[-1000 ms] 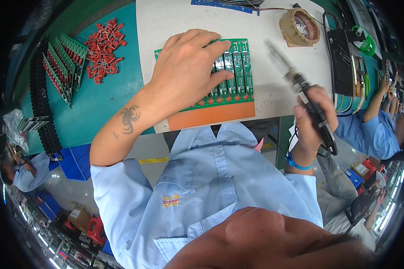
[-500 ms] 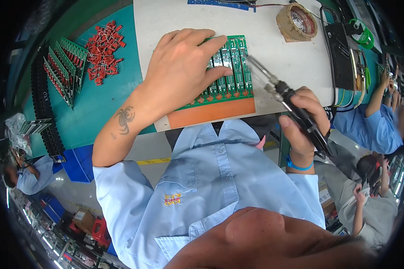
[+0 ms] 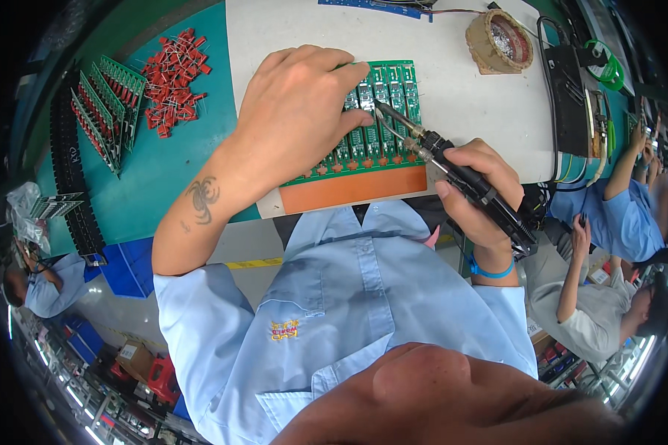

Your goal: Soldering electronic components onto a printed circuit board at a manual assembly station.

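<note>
A green circuit board panel (image 3: pixel 402 104) with several parallel strips lies on an orange pad (image 3: pixel 356 190). My left hand (image 3: pixel 293 111) is laid over the panel's left side, holding it, with the thumb on the strips and the index finger by the far edge. What the other fingertips touch is hidden. My right hand (image 3: pixel 490 170) is closed round the black handle of a soldering iron (image 3: pixel 471 184), which has a thin curved metal tube beside its tip. The iron slants in from the right, its tip at the middle strips near my left thumb.
Red two-legged components (image 3: pixel 174 81) lie heaped on the green mat (image 3: pixel 208 148). Left of them, populated boards (image 3: pixel 104 111) stand in a black slotted rack (image 3: pixel 70 159). A round brown pot (image 3: pixel 490 55) and a black soldering station (image 3: pixel 568 96) with cables are at far right. Other people sit nearby.
My right hand has brought the soldering iron left, from beside the panel's right edge onto its middle strips. My left hand stays on the panel. A person at right has shifted.
</note>
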Tool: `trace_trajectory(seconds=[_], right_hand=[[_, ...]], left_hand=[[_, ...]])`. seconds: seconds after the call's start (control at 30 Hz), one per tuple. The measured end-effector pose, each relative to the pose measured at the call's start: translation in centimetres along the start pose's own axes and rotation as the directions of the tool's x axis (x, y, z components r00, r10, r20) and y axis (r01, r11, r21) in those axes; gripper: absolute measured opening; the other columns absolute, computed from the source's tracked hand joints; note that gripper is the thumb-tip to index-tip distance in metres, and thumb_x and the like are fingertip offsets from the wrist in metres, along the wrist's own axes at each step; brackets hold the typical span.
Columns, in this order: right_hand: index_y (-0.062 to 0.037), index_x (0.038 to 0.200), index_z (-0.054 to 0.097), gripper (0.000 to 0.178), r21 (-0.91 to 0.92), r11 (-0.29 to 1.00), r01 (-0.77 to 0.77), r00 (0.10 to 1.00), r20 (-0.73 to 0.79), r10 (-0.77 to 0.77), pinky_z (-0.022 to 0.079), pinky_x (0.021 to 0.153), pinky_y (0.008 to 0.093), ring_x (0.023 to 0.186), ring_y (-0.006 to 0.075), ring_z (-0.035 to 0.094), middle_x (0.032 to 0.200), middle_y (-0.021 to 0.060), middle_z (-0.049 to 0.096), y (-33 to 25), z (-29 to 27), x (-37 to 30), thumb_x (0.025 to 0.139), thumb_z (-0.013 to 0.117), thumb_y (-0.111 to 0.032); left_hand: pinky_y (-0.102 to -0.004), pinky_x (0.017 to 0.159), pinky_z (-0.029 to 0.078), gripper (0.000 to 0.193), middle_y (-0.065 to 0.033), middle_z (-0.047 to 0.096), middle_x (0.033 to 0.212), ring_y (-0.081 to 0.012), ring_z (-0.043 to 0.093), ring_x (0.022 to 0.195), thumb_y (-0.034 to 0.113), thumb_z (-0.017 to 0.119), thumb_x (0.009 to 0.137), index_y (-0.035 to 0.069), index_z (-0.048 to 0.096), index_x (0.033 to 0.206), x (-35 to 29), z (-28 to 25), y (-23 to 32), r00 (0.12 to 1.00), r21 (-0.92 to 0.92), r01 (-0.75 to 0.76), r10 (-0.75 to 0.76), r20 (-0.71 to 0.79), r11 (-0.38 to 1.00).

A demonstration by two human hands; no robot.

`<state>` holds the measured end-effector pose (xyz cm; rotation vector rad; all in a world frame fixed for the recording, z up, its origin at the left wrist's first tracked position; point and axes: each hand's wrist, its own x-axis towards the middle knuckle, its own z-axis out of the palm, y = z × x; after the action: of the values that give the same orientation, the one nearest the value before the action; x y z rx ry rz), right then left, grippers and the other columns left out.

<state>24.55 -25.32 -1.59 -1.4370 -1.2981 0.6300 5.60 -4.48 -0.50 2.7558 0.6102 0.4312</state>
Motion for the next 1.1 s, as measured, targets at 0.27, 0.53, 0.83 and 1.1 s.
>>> trace_trajectory(seconds=[0.27,0.53,0.83,1.1], right_hand=[[0.0013,0.112,0.075,0.041,-0.021,1.0,-0.016,1.0,0.005,0.016,0.048,0.068,0.0287,0.074,0.0199,0.061,0.093,0.0131,0.072,0.03,0.0,0.18,0.072,0.08,0.001],[0.0003,0.113,0.075,0.042,-0.022,1.0,-0.014,1.0,0.018,0.014,0.05,0.068,0.0281,0.074,0.0194,0.063,0.094,0.0128,0.074,-0.09,-0.05,0.21,0.071,0.081,0.002],[0.0007,0.112,0.076,0.042,-0.028,1.0,-0.008,1.0,0.021,0.009,0.05,0.068,0.028,0.074,0.0196,0.063,0.094,0.0133,0.074,-0.27,-0.12,0.39,0.07,0.081,0.001],[0.0013,0.112,0.076,0.042,-0.05,0.999,0.007,0.999,0.033,-0.005,0.05,0.068,0.0279,0.073,0.0195,0.063,0.094,0.0136,0.074,-0.44,-0.26,0.52,0.07,0.08,0.001]], left_hand=[[-0.0403,0.098,0.052,0.037,-0.0053,0.076,0.116,-0.0275,0.071,0.108,0.019,0.087,0.078,0.007,0.077,0.112,0.05,-0.17,-0.01,1.0,0.002,-0.002,0.002,0.003,1.0],[-0.0398,0.096,0.052,0.037,-0.0052,0.076,0.114,-0.0269,0.071,0.106,0.019,0.088,0.078,0.006,0.077,0.11,0.07,-0.15,-0.03,1.0,0.022,-0.018,0.019,-0.019,1.0],[-0.0398,0.095,0.053,0.035,-0.0049,0.076,0.111,-0.0268,0.071,0.104,0.02,0.088,0.078,0.006,0.077,0.109,0.11,-0.17,0.0,0.999,0.012,-0.024,0.024,-0.027,1.0],[-0.0402,0.095,0.052,0.037,-0.0041,0.075,0.112,-0.0253,0.07,0.107,0.021,0.088,0.08,0.008,0.078,0.113,-0.1,0.31,-0.52,1.0,-0.001,-0.026,0.026,-0.012,1.0]])
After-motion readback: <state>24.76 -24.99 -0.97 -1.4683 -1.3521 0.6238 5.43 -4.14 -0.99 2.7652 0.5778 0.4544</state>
